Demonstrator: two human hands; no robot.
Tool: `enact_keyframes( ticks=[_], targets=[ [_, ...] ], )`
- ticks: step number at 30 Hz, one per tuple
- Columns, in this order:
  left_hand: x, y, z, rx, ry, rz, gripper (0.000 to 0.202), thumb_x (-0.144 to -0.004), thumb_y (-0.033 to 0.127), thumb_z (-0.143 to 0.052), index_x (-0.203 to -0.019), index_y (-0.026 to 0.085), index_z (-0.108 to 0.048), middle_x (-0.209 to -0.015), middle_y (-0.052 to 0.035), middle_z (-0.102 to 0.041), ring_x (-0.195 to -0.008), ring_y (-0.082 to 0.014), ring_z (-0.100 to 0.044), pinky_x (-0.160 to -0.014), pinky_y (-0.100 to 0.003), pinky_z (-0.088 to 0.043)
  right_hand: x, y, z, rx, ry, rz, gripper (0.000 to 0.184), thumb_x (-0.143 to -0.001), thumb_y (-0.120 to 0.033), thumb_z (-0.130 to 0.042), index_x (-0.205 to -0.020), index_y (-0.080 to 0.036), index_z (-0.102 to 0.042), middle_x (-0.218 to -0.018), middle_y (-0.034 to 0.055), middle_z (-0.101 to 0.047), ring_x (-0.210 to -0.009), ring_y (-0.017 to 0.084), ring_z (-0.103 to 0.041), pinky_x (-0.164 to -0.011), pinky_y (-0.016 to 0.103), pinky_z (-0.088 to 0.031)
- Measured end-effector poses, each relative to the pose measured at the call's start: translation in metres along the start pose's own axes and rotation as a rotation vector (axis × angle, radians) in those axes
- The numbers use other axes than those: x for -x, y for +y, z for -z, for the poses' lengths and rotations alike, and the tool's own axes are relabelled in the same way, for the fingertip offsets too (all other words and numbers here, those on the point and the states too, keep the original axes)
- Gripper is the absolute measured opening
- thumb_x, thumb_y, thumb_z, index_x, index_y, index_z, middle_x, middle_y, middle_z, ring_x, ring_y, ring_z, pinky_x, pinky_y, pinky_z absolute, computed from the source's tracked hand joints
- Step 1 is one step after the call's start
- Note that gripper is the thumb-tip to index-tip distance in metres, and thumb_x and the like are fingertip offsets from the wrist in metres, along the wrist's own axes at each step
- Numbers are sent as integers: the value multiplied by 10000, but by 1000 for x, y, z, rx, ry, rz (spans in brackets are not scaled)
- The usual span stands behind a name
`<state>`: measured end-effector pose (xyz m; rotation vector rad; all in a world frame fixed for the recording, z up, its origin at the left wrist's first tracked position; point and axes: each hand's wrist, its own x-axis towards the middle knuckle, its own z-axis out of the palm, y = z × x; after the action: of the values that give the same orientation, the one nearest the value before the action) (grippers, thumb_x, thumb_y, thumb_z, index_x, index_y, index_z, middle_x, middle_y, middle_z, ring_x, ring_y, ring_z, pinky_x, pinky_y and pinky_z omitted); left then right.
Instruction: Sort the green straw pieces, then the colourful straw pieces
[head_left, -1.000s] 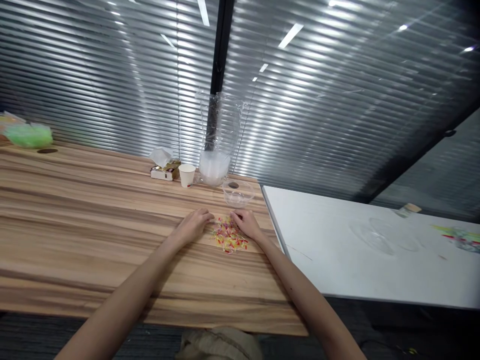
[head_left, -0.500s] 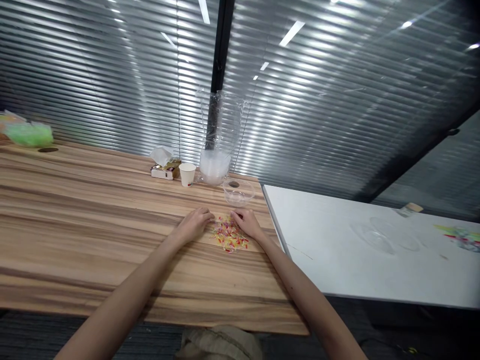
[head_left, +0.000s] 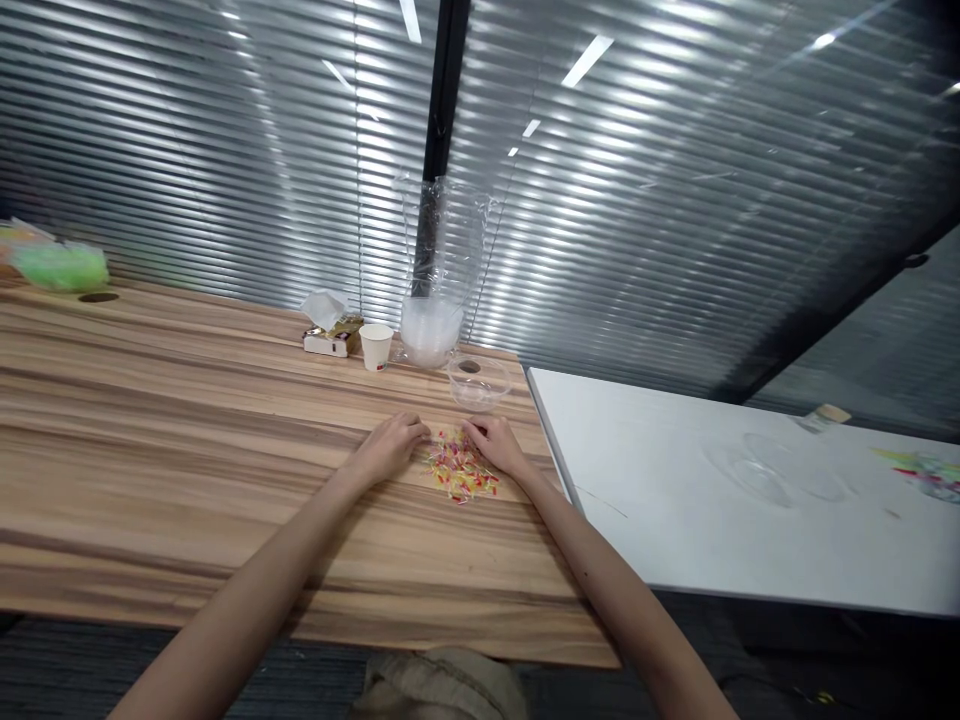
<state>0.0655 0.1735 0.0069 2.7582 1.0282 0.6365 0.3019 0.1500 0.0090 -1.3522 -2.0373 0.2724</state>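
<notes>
A loose pile of small, thin colourful pieces (head_left: 461,472), red, yellow, white and pink, lies spread on the wood-grain table (head_left: 225,440). At its upper left edge rests my left hand (head_left: 390,445), fingers bent and pressed together. My right hand (head_left: 495,445) is on the pile's upper right edge, thumb and fingers drawn together over the pieces. Whatever is between the fingertips of either hand is too small to make out. Just beyond my right hand stands a clear plastic bowl (head_left: 480,385).
Along the back stand a tissue box (head_left: 327,340), a white paper cup (head_left: 376,347) and stacked clear bowls in a plastic bag (head_left: 430,330). A green bag (head_left: 64,268) lies far left. On the white table (head_left: 675,540) to the right are clear plastic lids (head_left: 757,475).
Both hands stay at the pile with hardly any movement. The view has shifted very slightly.
</notes>
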Motion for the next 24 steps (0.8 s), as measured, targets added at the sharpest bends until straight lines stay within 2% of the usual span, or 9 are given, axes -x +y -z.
enact_keyframes(
  ticks=[24],
  targets=[
    [0, 3, 3, -5, 2, -10, 185, -939, 193, -513, -985, 181, -692, -925, -73, -617, -888, -208, -585, -789, -289, -448, 1, 2, -1, -11, -11, 5, 366, -941, -295, -438, -627, -175, -583, -628, 9, -616, -588, 140, -502, -600, 232, -315]
  ],
)
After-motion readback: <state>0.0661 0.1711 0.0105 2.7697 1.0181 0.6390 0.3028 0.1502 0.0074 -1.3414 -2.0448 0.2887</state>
